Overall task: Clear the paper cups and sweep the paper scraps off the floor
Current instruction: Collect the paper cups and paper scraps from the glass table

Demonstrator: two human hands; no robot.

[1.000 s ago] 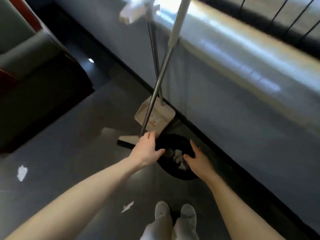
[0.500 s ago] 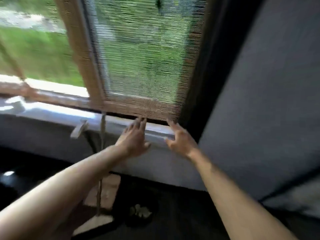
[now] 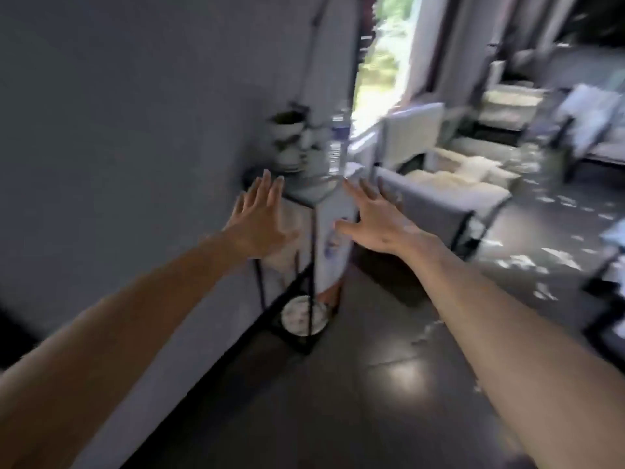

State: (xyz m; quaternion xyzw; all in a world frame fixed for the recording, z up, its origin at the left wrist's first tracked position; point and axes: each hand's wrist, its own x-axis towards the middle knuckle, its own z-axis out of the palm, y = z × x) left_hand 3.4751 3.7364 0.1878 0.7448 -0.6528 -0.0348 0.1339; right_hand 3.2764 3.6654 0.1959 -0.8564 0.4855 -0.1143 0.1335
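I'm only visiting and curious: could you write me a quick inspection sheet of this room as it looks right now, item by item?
Surface: dark glossy floor; the picture is motion-blurred.
Job's things: white paper scraps strewn over the floor at right; nothing else of the job made out.
Clutter: side table against the wall, carrying pots and a clear bottle; a plate on its lower shelf.
Grippers: left hand and right hand outstretched, fingers spread, holding nothing.
Cables: nothing seen.
Surroundings: grey wall, armchair, bright window.
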